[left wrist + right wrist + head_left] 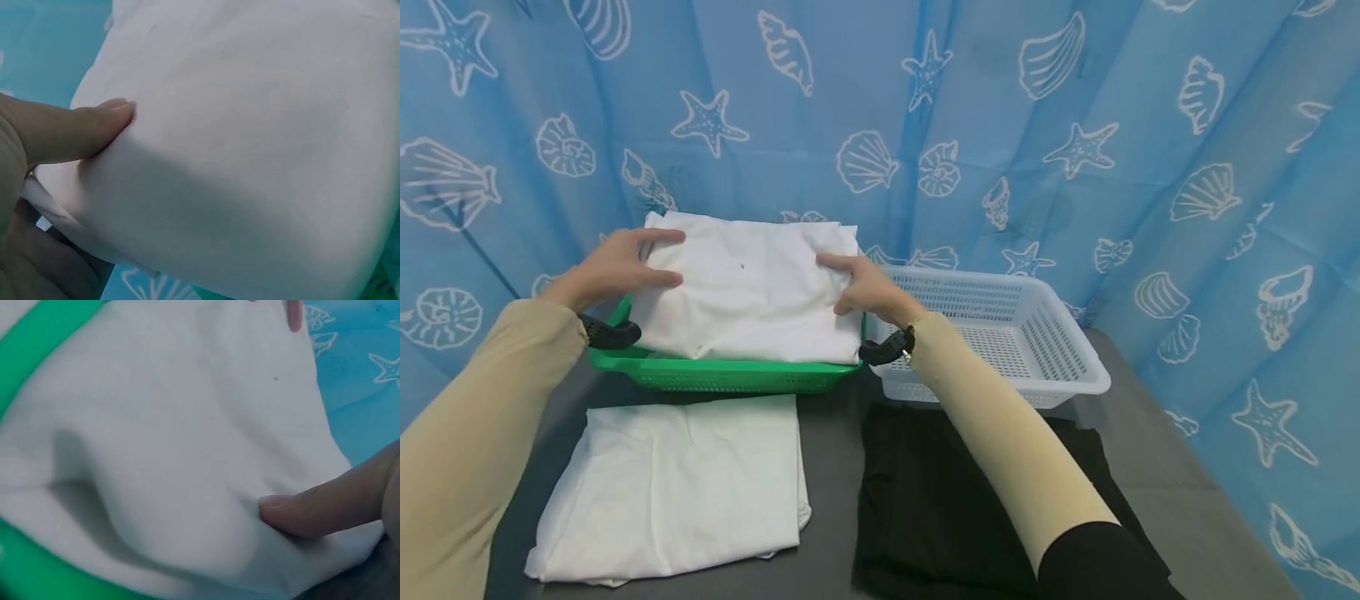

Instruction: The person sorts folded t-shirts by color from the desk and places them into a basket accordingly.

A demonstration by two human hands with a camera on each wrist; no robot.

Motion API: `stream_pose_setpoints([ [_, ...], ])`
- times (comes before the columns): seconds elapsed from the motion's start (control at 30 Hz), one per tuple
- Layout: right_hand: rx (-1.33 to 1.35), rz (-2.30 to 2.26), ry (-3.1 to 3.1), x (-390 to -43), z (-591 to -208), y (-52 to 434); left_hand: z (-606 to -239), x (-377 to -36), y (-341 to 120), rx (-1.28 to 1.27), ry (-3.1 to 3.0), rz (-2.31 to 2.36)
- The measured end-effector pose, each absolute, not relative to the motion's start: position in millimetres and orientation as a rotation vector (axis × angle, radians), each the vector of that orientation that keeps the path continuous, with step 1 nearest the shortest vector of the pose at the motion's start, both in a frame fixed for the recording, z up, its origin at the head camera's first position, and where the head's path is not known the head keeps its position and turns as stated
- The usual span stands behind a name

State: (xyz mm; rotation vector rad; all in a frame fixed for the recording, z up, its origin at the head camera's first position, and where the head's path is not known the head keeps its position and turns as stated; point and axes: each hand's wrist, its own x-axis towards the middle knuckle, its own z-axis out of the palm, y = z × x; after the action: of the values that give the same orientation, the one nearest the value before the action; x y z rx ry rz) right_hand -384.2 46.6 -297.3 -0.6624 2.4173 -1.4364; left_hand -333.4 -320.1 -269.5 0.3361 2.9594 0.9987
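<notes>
Blue sheeting printed with white shells and starfish (925,75) hangs close behind a dark worktop (831,467), boxing the whole scene in.

Farthest left, the person's left hand (613,268) holds the left edge of a folded white cloth (748,287), thumb curled over the top and fingers tucked beneath it. That cloth sits in and partly above a green basket (715,375), whose rim shows under its front edge. Nearer the person, a second folded white cloth (677,483) lies flat on the worktop. Across the held cloth, the right hand (868,287) pinches the right edge the same way. Beyond it stands a white perforated basket (1037,333) with nothing showing in it, and in front of that lies a folded black cloth (940,500), partly covered by the right sleeve.

Judging by how things lie, one white piece is about in the green basket, while one white piece and the black one are left out.

Only the head camera shows both baskets and the waiting cloths. The left wrist camera shows the thumb (75,128) denting the fabric; the right wrist camera shows a fingertip (312,509) pressing in and the green rim curving below.
</notes>
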Motion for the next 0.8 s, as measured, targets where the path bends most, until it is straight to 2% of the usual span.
stream_pose_setpoints([
  [0.1,-0.623,-1.354,2.489,-385,-302,35,-273,-337,-325,0.307,2.908,0.952],
  [0.2,-0.681,-1.043,2.754,-380,-305,23,-278,-338,-326,0.309,2.857,0.852],
  [0.3,-0.766,-0.681,3.002,-368,-302,15,-281,-336,-324,0.335,2.871,0.707],
  [0.37,-0.801,-0.596,3.075,-353,-297,14,-283,-330,-321,0.360,2.928,0.649],
  [0.47,-0.787,-0.758,3.067,-325,-292,19,-286,-311,-317,0.354,3.051,0.679],
  [0.57,-0.782,-0.998,3.010,-290,-289,29,-292,-278,-309,0.292,3.162,0.867],
  [0.8,-0.746,-1.515,2.624,-226,-303,58,-316,-194,-285,-0.077,3.201,1.363],
])
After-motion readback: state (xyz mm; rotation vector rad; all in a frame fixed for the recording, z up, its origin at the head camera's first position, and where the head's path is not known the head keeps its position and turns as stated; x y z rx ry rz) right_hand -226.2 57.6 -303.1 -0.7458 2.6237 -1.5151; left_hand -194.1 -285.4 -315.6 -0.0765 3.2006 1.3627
